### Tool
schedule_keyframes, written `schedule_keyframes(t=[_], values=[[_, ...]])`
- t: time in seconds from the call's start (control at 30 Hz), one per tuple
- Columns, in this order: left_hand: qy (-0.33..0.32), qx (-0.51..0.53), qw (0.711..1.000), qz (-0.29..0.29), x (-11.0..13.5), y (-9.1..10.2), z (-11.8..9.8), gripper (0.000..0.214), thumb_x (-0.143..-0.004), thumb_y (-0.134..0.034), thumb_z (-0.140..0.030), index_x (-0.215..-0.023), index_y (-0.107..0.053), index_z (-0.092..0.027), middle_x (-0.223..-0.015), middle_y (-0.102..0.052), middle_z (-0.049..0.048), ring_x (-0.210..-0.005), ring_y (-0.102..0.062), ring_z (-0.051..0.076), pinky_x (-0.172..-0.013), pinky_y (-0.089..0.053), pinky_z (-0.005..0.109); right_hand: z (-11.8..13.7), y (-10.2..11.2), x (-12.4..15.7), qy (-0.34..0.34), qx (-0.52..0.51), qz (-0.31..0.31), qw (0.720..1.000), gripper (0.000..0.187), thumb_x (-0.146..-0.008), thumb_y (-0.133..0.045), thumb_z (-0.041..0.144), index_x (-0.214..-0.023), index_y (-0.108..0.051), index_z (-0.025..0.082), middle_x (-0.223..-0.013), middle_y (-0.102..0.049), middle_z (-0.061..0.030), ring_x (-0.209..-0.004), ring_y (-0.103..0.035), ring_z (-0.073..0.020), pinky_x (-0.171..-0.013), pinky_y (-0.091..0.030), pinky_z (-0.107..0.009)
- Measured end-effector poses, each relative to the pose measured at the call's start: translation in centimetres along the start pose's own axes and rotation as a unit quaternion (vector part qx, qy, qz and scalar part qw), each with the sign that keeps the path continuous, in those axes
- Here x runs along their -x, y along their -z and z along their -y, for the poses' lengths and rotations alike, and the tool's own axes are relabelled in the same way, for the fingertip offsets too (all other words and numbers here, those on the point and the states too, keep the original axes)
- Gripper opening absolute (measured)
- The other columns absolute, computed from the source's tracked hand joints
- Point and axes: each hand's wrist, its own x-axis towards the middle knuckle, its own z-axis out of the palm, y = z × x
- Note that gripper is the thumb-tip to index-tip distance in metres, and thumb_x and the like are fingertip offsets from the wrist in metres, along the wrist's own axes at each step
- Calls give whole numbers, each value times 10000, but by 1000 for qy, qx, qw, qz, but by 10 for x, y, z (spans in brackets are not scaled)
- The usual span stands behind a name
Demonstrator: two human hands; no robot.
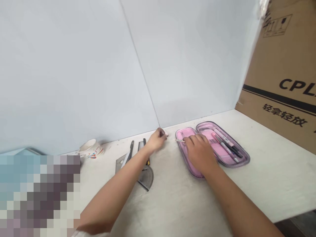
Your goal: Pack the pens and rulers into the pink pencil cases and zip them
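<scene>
An open pink pencil case [233, 154] with a clear purple rim lies on the white table, with several pens [228, 144] in its right half. My right hand [198, 153] rests over the case's left half, fingers curled around a thin metal-tipped item [179, 140] that pokes out to the left. My left hand [157, 140] is near the wall corner, fingers pinched on a small pale object [166, 134] that I cannot make out. Under my left forearm lie a protractor [146, 177], a set square [120, 163] and dark pens [130, 147].
A paper cup [90, 148] lies tipped on its side at the left by the wall. A large cardboard box [283, 72] stands on the table at the right. Pale wall panels close the back. The table's front edge [293, 215] shows at bottom right.
</scene>
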Motion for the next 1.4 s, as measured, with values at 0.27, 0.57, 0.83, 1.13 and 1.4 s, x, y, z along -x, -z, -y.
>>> schedule_keyframes(t=[0.27, 0.57, 0.83, 1.13, 1.4], values=[[56, 412, 900, 134, 113, 40, 8, 172, -829, -441, -362, -829, -419, -191, -630, -494, -27, -470, -407, 56, -464, -322, 181, 35, -1, 19, 94, -67, -67, 991, 220, -870, -385, 166, -927, -598, 166, -835, -607, -66, -827, -499, -193, -898, -335, -372], [10, 390, 918, 75, 151, 47, 41, 279, -845, -408, -441, -782, -450, -173, -580, -442, -42, -475, -374, 67, -455, -291, 195, 83, 2, 20, 201, -41, -40, 978, 248, -840, -388, 91, -956, -595, 165, -804, -610, -40, -790, -505, -160, -987, -296, -391], [15, 423, 906, -7, 147, 43, 70, 312, -861, -354, -476, -808, -443, -181, -549, -427, -47, -465, -361, 80, -444, -282, 196, 101, -7, 4, 222, -20, -45, 974, 236, -796, -446, 72, -936, -610, 167, -810, -609, -41, -800, -502, -160, -981, -303, -392], [-86, 225, 970, 24, 162, 36, 62, 332, -895, -323, -393, -1101, -461, -172, -831, -562, 38, -745, -511, 144, -684, -402, 270, 98, -15, 11, 261, -7, -46, 964, 239, -781, -450, 71, -956, -602, 133, -770, -585, -61, -756, -473, -190, -753, -375, -348], [-144, 126, 981, 44, 173, 32, 48, 295, -887, -329, -234, -1148, -438, -150, -956, -579, 96, -912, -538, 195, -806, -415, 332, 101, -2, 28, 165, -88, 33, 982, 158, -764, -417, 100, -757, -564, 155, -648, -547, -30, -605, -453, -140, -531, -239, -278]])
